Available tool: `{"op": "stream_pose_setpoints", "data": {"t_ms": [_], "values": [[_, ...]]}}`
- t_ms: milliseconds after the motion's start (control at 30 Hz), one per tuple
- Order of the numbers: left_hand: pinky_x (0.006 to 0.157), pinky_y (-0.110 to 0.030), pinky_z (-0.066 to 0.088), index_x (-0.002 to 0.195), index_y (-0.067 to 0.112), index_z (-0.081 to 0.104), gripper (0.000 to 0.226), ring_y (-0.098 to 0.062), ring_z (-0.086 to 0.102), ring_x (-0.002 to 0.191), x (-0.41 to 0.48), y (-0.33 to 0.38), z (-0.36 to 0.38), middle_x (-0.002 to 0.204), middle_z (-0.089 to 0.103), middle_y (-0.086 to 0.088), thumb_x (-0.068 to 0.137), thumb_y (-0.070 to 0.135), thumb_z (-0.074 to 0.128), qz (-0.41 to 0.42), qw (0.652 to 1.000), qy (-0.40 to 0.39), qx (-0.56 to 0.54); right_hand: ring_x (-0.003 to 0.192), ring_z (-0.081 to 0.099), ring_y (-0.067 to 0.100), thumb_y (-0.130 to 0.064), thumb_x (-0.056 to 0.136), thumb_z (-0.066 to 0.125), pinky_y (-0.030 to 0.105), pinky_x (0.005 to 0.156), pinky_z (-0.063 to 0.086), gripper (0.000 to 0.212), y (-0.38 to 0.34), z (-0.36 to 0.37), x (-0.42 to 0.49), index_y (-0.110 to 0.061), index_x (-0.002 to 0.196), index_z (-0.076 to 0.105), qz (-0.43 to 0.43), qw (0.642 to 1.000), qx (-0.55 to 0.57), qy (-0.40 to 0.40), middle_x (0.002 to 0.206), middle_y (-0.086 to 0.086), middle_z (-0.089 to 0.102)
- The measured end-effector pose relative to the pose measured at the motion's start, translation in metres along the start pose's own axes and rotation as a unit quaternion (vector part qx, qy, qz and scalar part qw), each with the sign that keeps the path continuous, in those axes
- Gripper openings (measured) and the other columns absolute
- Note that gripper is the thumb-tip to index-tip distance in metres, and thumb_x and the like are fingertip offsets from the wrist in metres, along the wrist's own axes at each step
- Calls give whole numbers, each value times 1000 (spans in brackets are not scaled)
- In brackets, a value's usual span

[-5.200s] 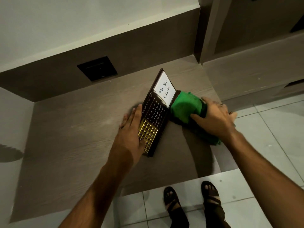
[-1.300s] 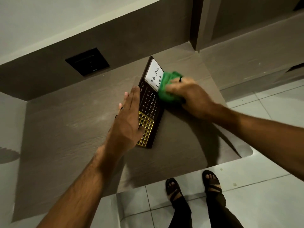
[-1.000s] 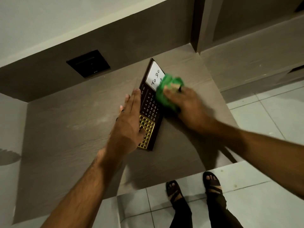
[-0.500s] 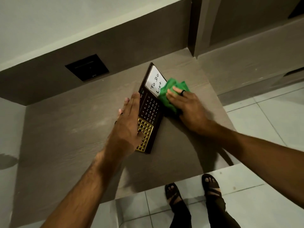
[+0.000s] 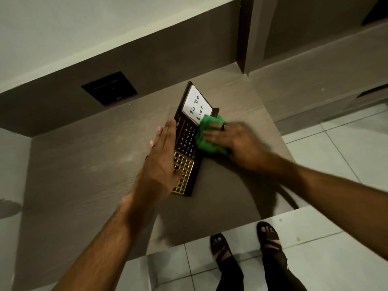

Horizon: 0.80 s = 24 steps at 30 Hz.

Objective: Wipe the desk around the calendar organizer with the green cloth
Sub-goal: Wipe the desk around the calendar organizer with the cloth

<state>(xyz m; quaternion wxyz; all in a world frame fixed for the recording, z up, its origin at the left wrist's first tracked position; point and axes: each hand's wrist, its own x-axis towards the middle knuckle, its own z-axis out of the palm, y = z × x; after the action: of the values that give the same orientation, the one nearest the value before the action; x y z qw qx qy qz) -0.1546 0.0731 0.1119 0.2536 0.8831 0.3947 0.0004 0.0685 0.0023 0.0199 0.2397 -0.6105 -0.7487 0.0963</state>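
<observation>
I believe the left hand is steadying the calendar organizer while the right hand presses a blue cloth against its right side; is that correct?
Nearly: the cloth is green, not blue, as the head view shows. Otherwise yes: the left hand lies flat on the calendar organizer while the right hand presses the cloth against its right side.

A home or office nook: built-in desk [image 5: 84, 175], tiled floor [image 5: 336, 164], wall socket [image 5: 109, 88]

Dark calendar organizer [image 5: 184, 143] flat on desk [image 5: 84, 169], bunched green cloth [image 5: 206, 139] touching
</observation>
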Motion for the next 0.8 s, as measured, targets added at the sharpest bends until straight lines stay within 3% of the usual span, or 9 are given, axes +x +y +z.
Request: {"op": "stream_pose_setpoints", "data": {"t_ms": [100, 200, 267, 400, 467, 567, 633, 733, 800], "values": [[122, -52, 10, 153, 18, -11, 117, -19, -10, 149, 1, -2, 2, 163, -8, 4, 74, 4, 74, 3, 1000, 9, 5, 130, 48, 30, -17, 91, 60, 41, 110, 37, 46, 35, -18, 27, -18, 137, 53, 122, 992, 41, 12, 141, 13, 53], [121, -54, 12, 153, 19, -10, 119, -21, -8, 150, 2, 1, 2, 163, -7, 4, 73, 4, 76, -10, 1000, 8, 15, 122, 52, 32, 7, 81, 58, 25, 104, 33, 49, 56, -33, 53, -10, 127, 61, 236, 964, 79, 92, 130, 18, 57], [121, -54, 11, 153, 21, -12, 119, -20, -10, 149, 3, 2, 2, 163, -9, 5, 74, 5, 76, -14, 1000, 8, 19, 112, 55, 30, 11, 73, 52, 19, 97, 34, 53, 56, -42, 64, -10, 121, 64, 274, 941, 86, 177, 119, 17, 59], [122, -51, 6, 151, 23, -15, 118, -18, -14, 148, 4, 5, 0, 162, -13, 5, 76, 4, 74, -23, 1000, -6, 15, 95, 62, 0, 0, 71, 57, 28, 90, 54, 46, 33, -58, 56, -27, 108, 67, 293, 881, 188, 321, 97, -15, 67], [123, -49, 4, 151, 23, -17, 118, -17, -16, 148, 3, 5, -1, 162, -15, 5, 77, 3, 73, -26, 999, -13, 16, 92, 62, -4, 4, 68, 60, 26, 86, 53, 47, 20, -55, 39, -24, 105, 68, 232, 915, 160, 289, 95, -19, 67], [123, -48, 2, 150, 24, -19, 118, -17, -18, 147, 3, 7, -2, 161, -18, 6, 78, 3, 72, -25, 999, -17, 15, 103, 64, 21, 18, 64, 66, 33, 93, 48, 46, 12, -46, 14, -9, 101, 74, 116, 981, 109, 110, 106, 7, 72], [123, -48, 3, 150, 25, -19, 119, -17, -18, 147, 3, 6, -2, 161, -18, 6, 78, 3, 72, -27, 999, -17, 14, 108, 65, 26, 21, 64, 62, 36, 99, 48, 48, 24, -52, 13, -4, 103, 73, 144, 976, 155, 58, 109, 13, 72], [123, -49, 3, 149, 25, -20, 119, -17, -18, 146, 4, 6, -2, 161, -19, 6, 77, 3, 72, -28, 999, -21, 17, 108, 66, 20, 17, 71, 57, 40, 102, 49, 45, 42, -70, 18, -6, 107, 72, 208, 953, 194, 107, 111, 11, 71], [123, -49, 4, 149, 25, -21, 119, -17, -19, 146, 4, 6, -2, 161, -19, 6, 77, 4, 72, -27, 999, -20, 18, 109, 65, 16, 16, 73, 56, 34, 103, 48, 46, 45, -78, 20, -8, 109, 71, 224, 952, 177, 108, 113, 8, 71]]}}
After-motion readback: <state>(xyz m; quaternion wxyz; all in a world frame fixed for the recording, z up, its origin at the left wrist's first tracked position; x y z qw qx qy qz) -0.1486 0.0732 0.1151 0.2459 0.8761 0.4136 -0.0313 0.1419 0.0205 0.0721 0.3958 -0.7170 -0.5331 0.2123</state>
